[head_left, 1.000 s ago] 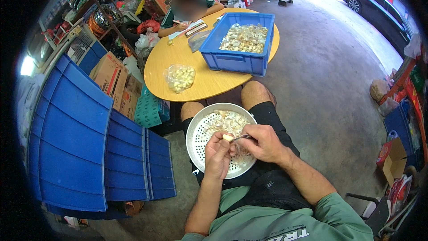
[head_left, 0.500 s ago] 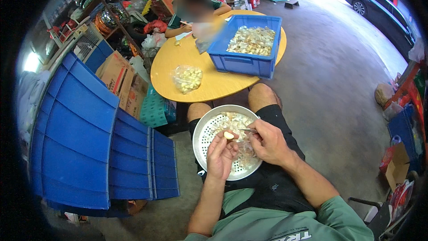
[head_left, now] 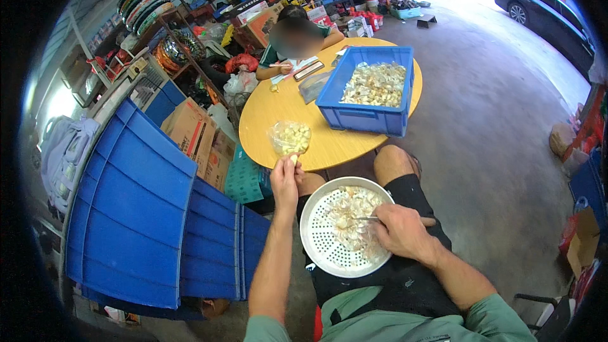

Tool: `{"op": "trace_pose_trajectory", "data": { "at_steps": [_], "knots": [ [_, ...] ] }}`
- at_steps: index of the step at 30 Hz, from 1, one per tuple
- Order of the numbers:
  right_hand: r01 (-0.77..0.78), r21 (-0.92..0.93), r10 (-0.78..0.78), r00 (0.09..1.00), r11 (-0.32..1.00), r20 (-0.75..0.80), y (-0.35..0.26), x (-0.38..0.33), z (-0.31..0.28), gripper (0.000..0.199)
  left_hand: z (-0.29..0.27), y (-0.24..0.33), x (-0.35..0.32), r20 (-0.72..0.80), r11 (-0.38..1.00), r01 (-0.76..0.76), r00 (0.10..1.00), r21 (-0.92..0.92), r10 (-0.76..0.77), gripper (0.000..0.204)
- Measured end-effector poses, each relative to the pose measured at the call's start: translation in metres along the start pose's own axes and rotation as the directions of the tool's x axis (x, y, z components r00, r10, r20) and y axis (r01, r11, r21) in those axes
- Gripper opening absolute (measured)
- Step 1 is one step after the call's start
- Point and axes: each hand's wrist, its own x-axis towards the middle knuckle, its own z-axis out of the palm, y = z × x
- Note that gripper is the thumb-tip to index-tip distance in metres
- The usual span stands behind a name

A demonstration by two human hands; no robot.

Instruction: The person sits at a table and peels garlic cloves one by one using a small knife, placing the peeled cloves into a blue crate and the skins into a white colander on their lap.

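Note:
My left hand (head_left: 285,185) reaches to the near edge of the round table and pinches a pale peeled garlic clove (head_left: 293,159) at its fingertips. Just beyond it sits a clear plastic bag (head_left: 291,137) of peeled cloves. Over the pan, my right hand (head_left: 405,231) is closed around a small knife (head_left: 429,221); its wooden handle sticks out behind the hand and its thin blade points left. A round perforated metal pan (head_left: 321,240) rests on my lap, with papery garlic skins (head_left: 351,215) heaped mostly at its far and right parts.
A blue crate (head_left: 364,118) of unpeeled garlic stands on the yellow table (head_left: 256,123). Across it, a person (head_left: 329,39) holds a pen over paper. Tall blue bins (head_left: 130,209) stand at my left, beside cardboard boxes (head_left: 190,130). A dark car (head_left: 538,16) is outside.
My left hand has moved from above the pan, forward and left to the bag, carrying the clove. My right hand stays over the pan with the knife. The view has shifted.

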Motion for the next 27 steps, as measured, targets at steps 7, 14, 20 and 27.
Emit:
{"op": "trace_pose_trajectory", "data": {
  "at_steps": [7,14,20,27],
  "knots": [
    [-0.059,0.038,0.057,0.997,0.998,0.049,0.006,0.000,-0.004,0.016,-0.018,-0.037,0.125,0.272,0.628,-0.410,0.911,0.661,0.309,0.022],
    [-0.147,0.093,0.135,0.982,0.985,0.129,0.021,0.013,-0.006,0.019,-0.032,-0.044,0.180,0.361,0.376,-0.291,0.923,0.880,-0.132,0.021],
    [-0.226,0.059,0.209,0.954,0.972,0.213,0.027,0.034,-0.004,0.020,-0.039,-0.065,0.199,0.318,0.444,-0.270,0.947,0.854,-0.036,0.022],
    [-0.285,0.061,0.253,0.915,0.957,0.313,0.028,0.054,-0.012,0.020,-0.039,-0.084,0.200,0.338,0.549,-0.371,0.927,0.749,0.165,0.024]
  ]
}}
